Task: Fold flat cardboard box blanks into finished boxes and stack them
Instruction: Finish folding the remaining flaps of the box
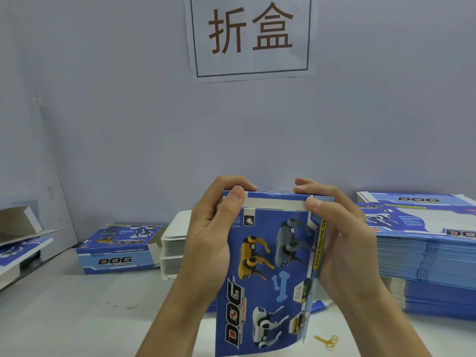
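Bare bench [77, 318] front left, open to a hand. Folded box [121, 249] stands back left, another open box [18, 240] at the left edge; narrow gap between them. White blank stack [173, 243] blocks centre rear, touching the folded box's flap. Tall blue blank pile [425, 253] walls off the right side. Rubber bands [327, 341] lie on the front-right strip. Wall [128, 124] closes the back.

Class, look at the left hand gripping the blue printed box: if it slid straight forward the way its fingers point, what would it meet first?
Probably the pale wall behind the table; the left hand grips the blue printed cardboard box, though depth is unclear.
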Demonstrator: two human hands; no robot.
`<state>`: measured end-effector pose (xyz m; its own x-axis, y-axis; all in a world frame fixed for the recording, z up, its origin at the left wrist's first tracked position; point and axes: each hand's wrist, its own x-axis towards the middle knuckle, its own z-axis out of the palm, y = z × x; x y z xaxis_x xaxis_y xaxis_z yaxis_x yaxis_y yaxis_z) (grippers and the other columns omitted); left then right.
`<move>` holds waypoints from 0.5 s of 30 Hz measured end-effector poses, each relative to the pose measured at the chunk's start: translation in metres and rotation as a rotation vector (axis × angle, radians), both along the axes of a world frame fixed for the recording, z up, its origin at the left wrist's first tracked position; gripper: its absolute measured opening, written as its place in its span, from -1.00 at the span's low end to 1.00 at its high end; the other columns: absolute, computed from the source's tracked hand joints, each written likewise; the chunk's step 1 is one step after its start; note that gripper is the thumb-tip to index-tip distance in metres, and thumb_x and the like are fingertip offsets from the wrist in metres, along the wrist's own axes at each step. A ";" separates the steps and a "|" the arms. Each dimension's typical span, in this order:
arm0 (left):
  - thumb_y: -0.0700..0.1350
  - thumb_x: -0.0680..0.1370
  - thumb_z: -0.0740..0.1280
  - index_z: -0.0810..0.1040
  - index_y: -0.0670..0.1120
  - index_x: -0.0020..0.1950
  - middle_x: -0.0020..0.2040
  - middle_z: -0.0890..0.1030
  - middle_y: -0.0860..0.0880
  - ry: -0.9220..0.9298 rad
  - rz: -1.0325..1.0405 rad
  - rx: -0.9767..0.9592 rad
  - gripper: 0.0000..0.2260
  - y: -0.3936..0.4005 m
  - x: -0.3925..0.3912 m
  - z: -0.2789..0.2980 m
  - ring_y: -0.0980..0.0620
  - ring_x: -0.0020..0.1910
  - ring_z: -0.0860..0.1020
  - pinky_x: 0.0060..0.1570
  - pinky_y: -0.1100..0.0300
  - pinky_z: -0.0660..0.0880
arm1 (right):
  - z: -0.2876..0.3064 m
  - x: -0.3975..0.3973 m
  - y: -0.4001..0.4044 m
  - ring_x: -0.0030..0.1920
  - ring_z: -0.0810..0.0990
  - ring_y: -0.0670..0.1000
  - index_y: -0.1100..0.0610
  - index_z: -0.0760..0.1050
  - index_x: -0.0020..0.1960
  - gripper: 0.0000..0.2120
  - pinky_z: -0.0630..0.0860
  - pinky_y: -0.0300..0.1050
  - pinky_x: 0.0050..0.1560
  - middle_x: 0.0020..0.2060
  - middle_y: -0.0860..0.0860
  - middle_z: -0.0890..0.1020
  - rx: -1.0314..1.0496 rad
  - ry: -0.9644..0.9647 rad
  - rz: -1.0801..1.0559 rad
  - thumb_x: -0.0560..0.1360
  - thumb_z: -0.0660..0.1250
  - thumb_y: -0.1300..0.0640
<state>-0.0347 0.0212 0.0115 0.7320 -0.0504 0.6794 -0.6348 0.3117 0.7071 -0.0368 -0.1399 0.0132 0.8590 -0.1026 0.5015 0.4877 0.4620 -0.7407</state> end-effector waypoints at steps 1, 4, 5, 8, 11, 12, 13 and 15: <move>0.02 0.59 0.25 0.57 0.00 -0.01 -0.04 0.67 -0.08 -0.004 0.004 0.002 -0.85 0.000 0.000 0.000 -0.18 -0.09 0.71 -0.25 0.00 0.66 | 0.000 0.000 0.000 0.06 0.70 0.08 0.07 0.69 -0.23 -0.86 0.64 -0.08 -0.25 0.18 0.01 0.65 0.002 0.002 -0.002 0.31 0.36 0.16; 0.01 0.59 0.26 0.59 0.00 -0.02 -0.03 0.68 -0.06 0.002 -0.007 0.002 -0.85 0.002 0.000 0.001 -0.17 -0.08 0.71 -0.22 -0.03 0.67 | 0.000 0.001 0.000 0.05 0.71 0.08 0.06 0.69 -0.23 -0.86 0.64 -0.06 -0.24 0.20 0.02 0.64 0.005 0.000 0.003 0.32 0.35 0.16; 0.00 0.58 0.26 0.59 -0.01 -0.02 -0.02 0.68 -0.06 0.004 -0.015 0.004 -0.85 0.003 0.001 0.002 -0.16 -0.07 0.71 -0.21 -0.03 0.67 | -0.001 0.001 0.000 0.05 0.71 0.08 0.06 0.69 -0.22 -0.86 0.65 -0.04 -0.23 0.20 0.02 0.64 0.009 0.000 0.009 0.32 0.35 0.17; -0.04 0.59 0.25 0.61 -0.03 -0.02 0.04 0.67 -0.02 0.002 -0.044 0.014 -0.85 0.005 0.002 0.000 -0.14 0.02 0.70 -0.19 0.04 0.65 | -0.001 0.001 0.000 0.03 0.72 0.06 0.08 0.69 -0.23 -0.85 0.66 -0.03 -0.24 0.19 0.02 0.64 0.031 0.006 0.029 0.31 0.34 0.18; -0.03 0.55 0.32 0.64 -0.02 -0.02 0.19 0.62 -0.03 -0.003 -0.066 0.021 -0.87 0.007 0.002 -0.003 -0.15 0.13 0.65 -0.13 0.07 0.65 | -0.002 0.001 0.000 0.03 0.72 0.04 0.10 0.70 -0.24 -0.84 0.65 -0.06 -0.25 0.18 0.01 0.64 0.033 0.008 0.054 0.30 0.33 0.19; 0.00 0.52 0.32 0.64 0.00 -0.01 0.23 0.59 -0.03 -0.005 -0.068 0.035 -0.85 0.008 0.002 -0.004 -0.17 0.16 0.64 -0.12 0.06 0.65 | -0.002 0.001 -0.001 0.03 0.72 0.04 0.10 0.70 -0.24 -0.84 0.65 -0.06 -0.25 0.19 0.01 0.64 0.035 0.006 0.061 0.30 0.33 0.19; 0.02 0.50 0.33 0.63 0.03 0.00 0.26 0.57 -0.01 -0.008 -0.069 0.056 -0.85 0.009 0.002 -0.005 -0.18 0.17 0.63 -0.13 0.04 0.65 | -0.002 0.002 -0.001 0.03 0.72 0.04 0.11 0.70 -0.24 -0.84 0.64 -0.07 -0.25 0.19 0.01 0.64 0.036 0.002 0.067 0.30 0.33 0.20; 0.01 0.47 0.39 0.61 0.08 0.02 0.28 0.55 0.04 -0.026 -0.041 0.100 -0.86 0.009 0.001 -0.005 -0.19 0.17 0.64 -0.15 0.02 0.66 | -0.004 0.002 -0.001 0.06 0.71 0.05 0.11 0.69 -0.21 -0.84 0.64 -0.07 -0.23 0.22 0.02 0.62 0.024 -0.019 0.077 0.34 0.33 0.19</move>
<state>-0.0338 0.0304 0.0069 0.7100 -0.1484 0.6883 -0.6417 0.2661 0.7193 -0.0349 -0.1412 0.0097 0.8550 -0.0490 0.5163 0.4643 0.5157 -0.7201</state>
